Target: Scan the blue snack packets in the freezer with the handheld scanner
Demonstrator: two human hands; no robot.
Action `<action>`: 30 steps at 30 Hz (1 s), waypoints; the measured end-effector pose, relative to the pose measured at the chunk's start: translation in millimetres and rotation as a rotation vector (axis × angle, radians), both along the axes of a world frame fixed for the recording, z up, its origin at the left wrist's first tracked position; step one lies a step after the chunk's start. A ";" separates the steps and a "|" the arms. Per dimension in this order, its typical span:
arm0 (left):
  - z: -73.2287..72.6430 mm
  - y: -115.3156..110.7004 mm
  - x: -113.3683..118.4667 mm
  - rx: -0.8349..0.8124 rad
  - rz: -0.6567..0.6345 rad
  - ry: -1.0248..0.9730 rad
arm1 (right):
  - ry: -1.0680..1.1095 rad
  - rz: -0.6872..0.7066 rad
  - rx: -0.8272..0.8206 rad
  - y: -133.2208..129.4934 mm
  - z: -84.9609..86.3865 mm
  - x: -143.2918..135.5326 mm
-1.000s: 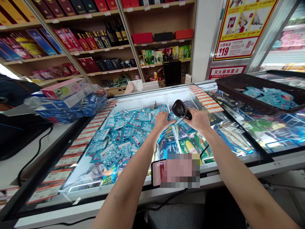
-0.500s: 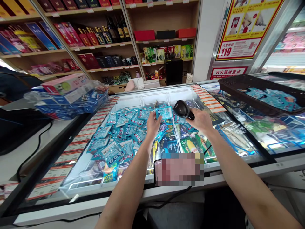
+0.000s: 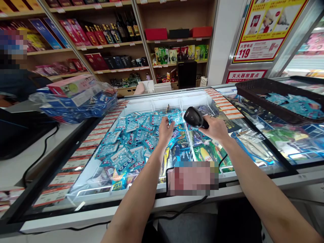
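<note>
Over the open freezer [image 3: 98,175], my left hand [image 3: 166,130] has its fingers bent at a light-blue packet [image 3: 177,117], which is blurred; the fingertips reach its lower left edge. My right hand [image 3: 215,127] is wrapped round the handle of a black handheld scanner [image 3: 194,117], whose head points left, close beside that packet. Below and left of my left hand lies a heap of similar blue packets [image 3: 138,135]. A white wire divider [image 3: 188,140] runs between the heap's side and green and yellow bags [image 3: 204,153].
A phone [image 3: 192,179] with a blurred-out screen rests on the freezer's front edge. Plastic-wrapped blue boxes [image 3: 76,101] stand at the left. The dark basket [image 3: 275,108] at the right holds blue packets. A cable [image 3: 182,211] runs along the front. Part of a person [image 3: 15,79] shows far left.
The view has shifted slightly. The packet at my left hand has tilted and blurred, and the scanner head has turned a little. A person has come further into view at the left.
</note>
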State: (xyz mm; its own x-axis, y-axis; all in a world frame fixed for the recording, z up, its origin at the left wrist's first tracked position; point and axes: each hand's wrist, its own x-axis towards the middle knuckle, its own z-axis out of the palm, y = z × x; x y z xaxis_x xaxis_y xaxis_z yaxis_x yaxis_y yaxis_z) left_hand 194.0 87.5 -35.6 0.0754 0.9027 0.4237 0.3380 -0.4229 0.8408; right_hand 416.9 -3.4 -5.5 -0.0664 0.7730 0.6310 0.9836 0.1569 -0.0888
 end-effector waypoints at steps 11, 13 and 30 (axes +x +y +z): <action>0.7 -0.2 1.7 -0.018 -0.006 -0.006 | -0.006 0.031 -0.012 0.2 -2.0 0.1; 0.5 0.2 1.9 -0.018 0.000 -0.009 | -0.011 0.031 -0.018 0.6 -2.7 0.4; 3.9 -2.5 0.8 -0.002 0.033 0.051 | -0.073 0.035 -0.070 -0.9 -1.8 -1.0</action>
State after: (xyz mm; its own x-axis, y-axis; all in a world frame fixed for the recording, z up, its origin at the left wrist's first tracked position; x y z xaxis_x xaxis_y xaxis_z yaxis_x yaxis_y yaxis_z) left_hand 194.8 84.9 -31.7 0.0672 0.9060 0.4179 0.3945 -0.4089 0.8229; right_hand 415.9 -4.4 -7.2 -0.1373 0.8116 0.5678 0.9820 0.1868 -0.0295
